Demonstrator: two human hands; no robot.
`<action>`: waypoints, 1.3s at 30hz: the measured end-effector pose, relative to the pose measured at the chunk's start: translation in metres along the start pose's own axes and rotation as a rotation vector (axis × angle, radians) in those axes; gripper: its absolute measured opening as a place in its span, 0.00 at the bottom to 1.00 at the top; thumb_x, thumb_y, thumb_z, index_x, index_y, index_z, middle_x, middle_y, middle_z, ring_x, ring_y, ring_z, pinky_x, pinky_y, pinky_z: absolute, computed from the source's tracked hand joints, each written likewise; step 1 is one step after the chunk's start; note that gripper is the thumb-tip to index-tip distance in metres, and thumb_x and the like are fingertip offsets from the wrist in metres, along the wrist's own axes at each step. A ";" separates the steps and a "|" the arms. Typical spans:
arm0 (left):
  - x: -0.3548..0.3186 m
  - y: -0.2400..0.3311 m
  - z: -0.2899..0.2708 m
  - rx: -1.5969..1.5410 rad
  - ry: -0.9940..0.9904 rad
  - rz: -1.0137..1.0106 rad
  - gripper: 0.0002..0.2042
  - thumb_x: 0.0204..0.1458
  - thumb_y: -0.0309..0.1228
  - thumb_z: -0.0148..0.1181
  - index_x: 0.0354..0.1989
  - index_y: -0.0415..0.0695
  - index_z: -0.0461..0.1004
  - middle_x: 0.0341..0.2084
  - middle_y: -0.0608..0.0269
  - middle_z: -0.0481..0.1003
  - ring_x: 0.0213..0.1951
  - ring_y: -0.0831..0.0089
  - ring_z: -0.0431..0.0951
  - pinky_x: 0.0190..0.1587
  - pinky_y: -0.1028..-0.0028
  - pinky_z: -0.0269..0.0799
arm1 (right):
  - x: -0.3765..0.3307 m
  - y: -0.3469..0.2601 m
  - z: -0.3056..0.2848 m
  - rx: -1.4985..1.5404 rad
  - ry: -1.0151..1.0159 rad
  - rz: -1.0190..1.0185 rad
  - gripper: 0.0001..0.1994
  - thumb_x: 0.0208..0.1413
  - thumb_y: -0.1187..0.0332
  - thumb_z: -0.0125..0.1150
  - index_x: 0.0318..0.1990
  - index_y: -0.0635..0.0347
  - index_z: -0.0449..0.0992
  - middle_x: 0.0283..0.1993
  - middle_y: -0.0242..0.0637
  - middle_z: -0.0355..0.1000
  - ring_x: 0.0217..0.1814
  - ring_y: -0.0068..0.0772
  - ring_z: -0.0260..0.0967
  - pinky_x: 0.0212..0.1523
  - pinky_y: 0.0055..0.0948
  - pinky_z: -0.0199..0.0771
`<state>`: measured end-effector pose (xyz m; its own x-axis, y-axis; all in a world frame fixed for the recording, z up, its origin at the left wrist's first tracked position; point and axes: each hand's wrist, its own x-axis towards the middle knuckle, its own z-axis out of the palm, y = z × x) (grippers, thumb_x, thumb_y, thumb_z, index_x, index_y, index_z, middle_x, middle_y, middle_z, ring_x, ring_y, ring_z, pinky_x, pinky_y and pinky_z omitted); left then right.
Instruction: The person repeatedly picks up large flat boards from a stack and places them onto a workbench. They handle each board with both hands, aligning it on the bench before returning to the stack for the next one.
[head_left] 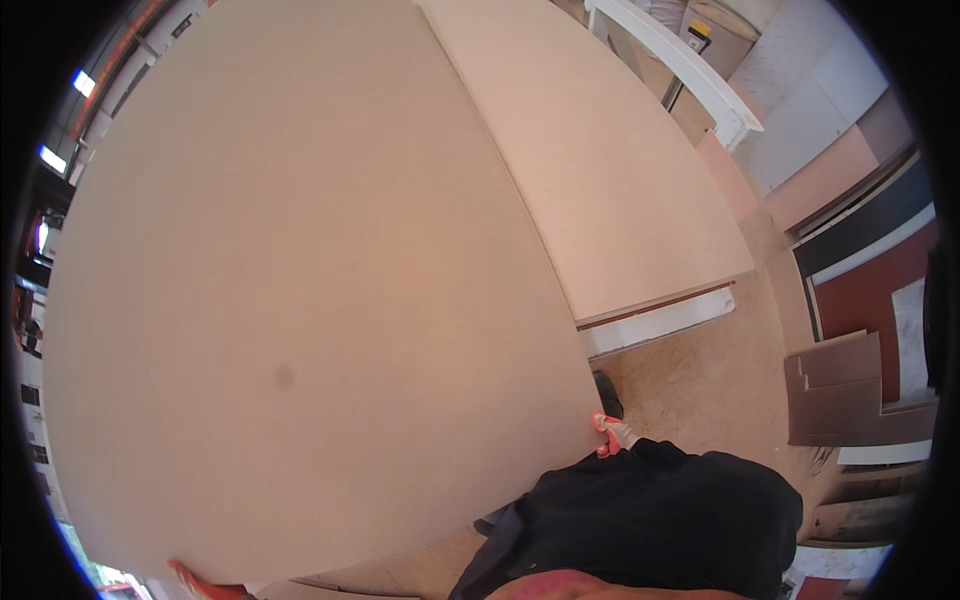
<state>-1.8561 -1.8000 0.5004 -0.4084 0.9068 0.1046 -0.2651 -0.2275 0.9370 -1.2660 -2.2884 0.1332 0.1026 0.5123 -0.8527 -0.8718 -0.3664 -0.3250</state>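
Observation:
A large pale beige board (pixel 300 300) fills most of the view, tilted up in front of me. Only the orange-gloved fingertips of my left hand (pixel 195 580) show, curled around its lower left edge. My right hand (pixel 606 432), also in an orange glove, grips the lower right edge of the board just above my dark trousers (pixel 660 520). The board hides the rest of both hands and my arms.
A second pale board (pixel 600 170) lies flat on a white-edged stack at upper right. Dark brown panels (pixel 850 395) lean by the right wall, on a dusty floor (pixel 700 380). A white frame (pixel 690 70) stands behind.

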 end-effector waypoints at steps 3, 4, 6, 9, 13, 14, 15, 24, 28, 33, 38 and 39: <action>0.004 -0.063 0.032 -0.016 -0.064 -0.075 0.29 0.75 0.45 0.46 0.78 0.44 0.62 0.78 0.57 0.63 0.76 0.59 0.64 0.78 0.55 0.59 | 0.010 -0.005 -0.031 0.032 0.208 0.016 0.19 0.63 0.42 0.68 0.35 0.39 0.66 0.38 0.26 0.69 0.21 0.28 0.51 0.23 0.33 0.55; -0.006 -0.089 0.044 -0.050 -0.062 -0.140 0.29 0.75 0.45 0.46 0.79 0.44 0.62 0.78 0.57 0.63 0.76 0.59 0.64 0.78 0.55 0.59 | 0.012 -0.012 -0.049 0.084 0.386 0.013 0.21 0.63 0.36 0.67 0.39 0.38 0.68 0.38 0.27 0.69 0.20 0.29 0.53 0.22 0.33 0.56; -0.035 -0.124 0.064 -0.007 -0.276 -0.108 0.30 0.75 0.47 0.45 0.79 0.46 0.62 0.79 0.58 0.61 0.78 0.59 0.61 0.79 0.51 0.58 | 0.014 -0.037 -0.096 0.032 0.420 -0.083 0.22 0.61 0.33 0.67 0.44 0.36 0.71 0.38 0.27 0.69 0.18 0.29 0.54 0.19 0.30 0.54; -0.129 -0.207 0.089 -0.159 -0.534 -0.373 0.30 0.73 0.51 0.51 0.76 0.46 0.66 0.74 0.57 0.69 0.73 0.58 0.69 0.75 0.50 0.65 | -0.021 -0.102 -0.202 0.018 0.711 -0.148 0.31 0.57 0.33 0.69 0.61 0.37 0.76 0.57 0.29 0.75 0.20 0.29 0.58 0.19 0.33 0.58; -0.273 -0.371 0.113 0.194 -0.076 -1.022 0.32 0.66 0.57 0.62 0.71 0.51 0.70 0.67 0.64 0.75 0.68 0.61 0.74 0.70 0.53 0.69 | -0.062 -0.189 -0.321 -0.051 0.784 -0.270 0.23 0.57 0.39 0.72 0.50 0.42 0.76 0.58 0.22 0.75 0.20 0.26 0.55 0.18 0.31 0.57; -0.313 -0.401 0.107 -0.054 -0.141 -1.123 0.34 0.66 0.61 0.59 0.73 0.52 0.69 0.70 0.63 0.73 0.71 0.60 0.70 0.72 0.54 0.66 | -0.066 -0.208 -0.344 -0.079 0.785 -0.295 0.21 0.57 0.41 0.73 0.45 0.42 0.75 0.56 0.21 0.75 0.20 0.27 0.55 0.18 0.32 0.56; -0.323 -0.416 0.101 -0.217 -0.133 -1.131 0.38 0.66 0.63 0.56 0.76 0.51 0.64 0.74 0.61 0.68 0.74 0.58 0.67 0.74 0.52 0.64 | -0.067 -0.223 -0.362 -0.088 0.802 -0.307 0.20 0.57 0.42 0.73 0.42 0.42 0.73 0.53 0.21 0.74 0.19 0.27 0.53 0.17 0.32 0.55; -0.184 -0.428 0.101 -0.112 0.234 -0.676 0.45 0.64 0.71 0.48 0.84 0.60 0.50 0.81 0.60 0.56 0.78 0.54 0.59 0.75 0.46 0.62 | -0.051 -0.288 -0.430 0.243 1.082 -0.672 0.22 0.59 0.42 0.71 0.40 0.48 0.74 0.35 0.33 0.75 0.25 0.36 0.72 0.18 0.44 0.68; -0.117 -0.464 0.117 -0.219 0.078 -0.610 0.39 0.68 0.65 0.48 0.81 0.57 0.57 0.76 0.60 0.65 0.74 0.54 0.65 0.72 0.44 0.65 | -0.004 -0.250 -0.355 0.326 1.430 -0.537 0.22 0.65 0.46 0.66 0.55 0.53 0.78 0.48 0.40 0.81 0.43 0.39 0.77 0.45 0.52 0.75; -0.091 -0.479 0.117 -0.194 -0.049 -0.596 0.35 0.71 0.57 0.50 0.78 0.48 0.62 0.75 0.57 0.66 0.72 0.52 0.69 0.72 0.47 0.67 | 0.083 -0.216 -0.270 0.639 1.458 -1.129 0.21 0.68 0.62 0.66 0.65 0.59 0.77 0.61 0.39 0.79 0.61 0.40 0.76 0.66 0.48 0.71; -0.082 -0.493 0.147 -0.239 -0.185 -0.629 0.32 0.70 0.53 0.50 0.73 0.42 0.69 0.73 0.55 0.69 0.72 0.52 0.69 0.72 0.48 0.66 | 0.110 -0.266 -0.282 0.855 1.221 -1.156 0.13 0.71 0.59 0.62 0.54 0.56 0.75 0.50 0.33 0.75 0.50 0.33 0.71 0.54 0.40 0.71; -0.081 -0.497 0.157 -0.070 -0.318 -0.529 0.31 0.70 0.52 0.50 0.72 0.42 0.70 0.71 0.54 0.71 0.70 0.52 0.71 0.70 0.49 0.69 | 0.114 -0.277 -0.289 0.895 1.159 -1.177 0.12 0.71 0.58 0.61 0.52 0.55 0.74 0.48 0.32 0.74 0.48 0.32 0.70 0.51 0.39 0.71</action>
<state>-1.5541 -1.7044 0.0782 0.0715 0.9621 -0.2633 -0.4218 0.2683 0.8661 -0.8739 -2.3530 0.0075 0.6537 -0.6840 -0.3240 -0.0438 0.3931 -0.9184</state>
